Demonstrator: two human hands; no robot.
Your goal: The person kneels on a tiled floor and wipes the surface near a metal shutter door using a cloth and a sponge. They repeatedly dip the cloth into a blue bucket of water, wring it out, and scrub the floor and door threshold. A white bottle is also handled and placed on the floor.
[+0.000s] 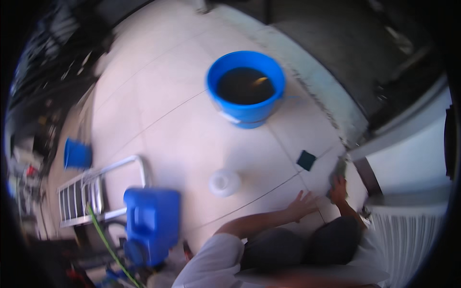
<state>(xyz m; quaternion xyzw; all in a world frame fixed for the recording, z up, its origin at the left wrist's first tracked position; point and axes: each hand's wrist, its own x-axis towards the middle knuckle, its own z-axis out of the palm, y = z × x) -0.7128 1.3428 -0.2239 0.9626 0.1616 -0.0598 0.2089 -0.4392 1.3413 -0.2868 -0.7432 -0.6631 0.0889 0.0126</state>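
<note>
My left hand point(302, 206) is open, its fingers spread, low over the floor tiles and holding nothing. To its right, my right hand point(338, 189) has its fingers on a soft grey-green cloth-like piece point(339, 170), against the foot of the white panel; blur hides its exact kind. A dark green square scouring pad point(306, 160) lies flat on the tiles, just beyond my hands. Farther off stands a large blue bucket point(246, 113) of dark liquid, with something yellowish in it. Left of my hands a white round-topped container point(224, 183) stands upright.
At the left are a blue jerrycan point(161, 216), a metal step ladder point(141, 170) lying on the floor, a smaller blue bucket point(78, 154) and a green hose point(103, 237). A ribbed white surface point(408, 235) is close on my right. A raised pale ledge point(307, 62) runs behind the large bucket.
</note>
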